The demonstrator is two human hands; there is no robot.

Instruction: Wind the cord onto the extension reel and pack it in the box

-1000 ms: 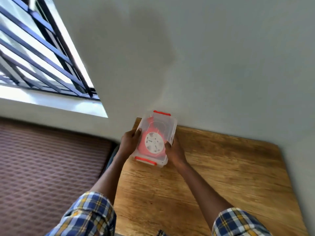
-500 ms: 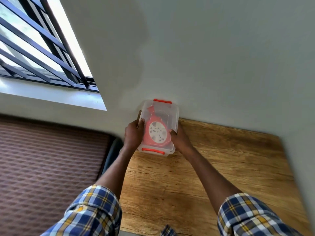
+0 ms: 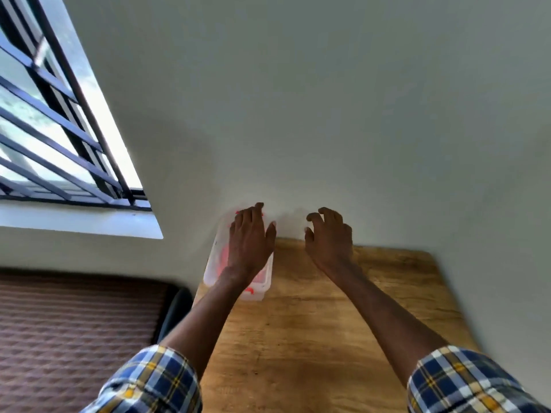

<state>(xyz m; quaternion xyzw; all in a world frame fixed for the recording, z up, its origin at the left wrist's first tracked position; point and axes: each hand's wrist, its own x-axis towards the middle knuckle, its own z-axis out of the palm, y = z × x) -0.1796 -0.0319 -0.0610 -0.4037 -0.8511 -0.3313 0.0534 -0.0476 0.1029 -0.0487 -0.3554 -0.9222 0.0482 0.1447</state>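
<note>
1. A box (image 3: pixel 238 265) sits at the tabletop's (image 3: pixel 328 338) far left corner, against the wall (image 3: pixel 328 114).
2. The left hand (image 3: pixel 250 242) lies over the box.
3. The right hand (image 3: pixel 329 239) is to the box's right, at the far edge.
4. A window (image 3: pixel 53 129) is far left.

Box (image 3: pixel 215 265) set down at far left corner of table (image 3: pixel 313 338), up against the wall (image 3: pixel 328 114); earlier held between both hands, above the table a second ago and nearer that corner half a second ago. Left hand (image 3: pixel 250 245) moved from gripping the box's left side to lying over the lid, fingers straight and reaching toward the far end. Right hand (image 3: pixel 329 238) let go of the box's right side and shifted to the right of the box, apart from it, fingers loosely curled, holding nothing. Reel (image 3: pixel 224 252) inside now mostly hidden under left hand; only blurred red visible through the box's clear wall.
</note>
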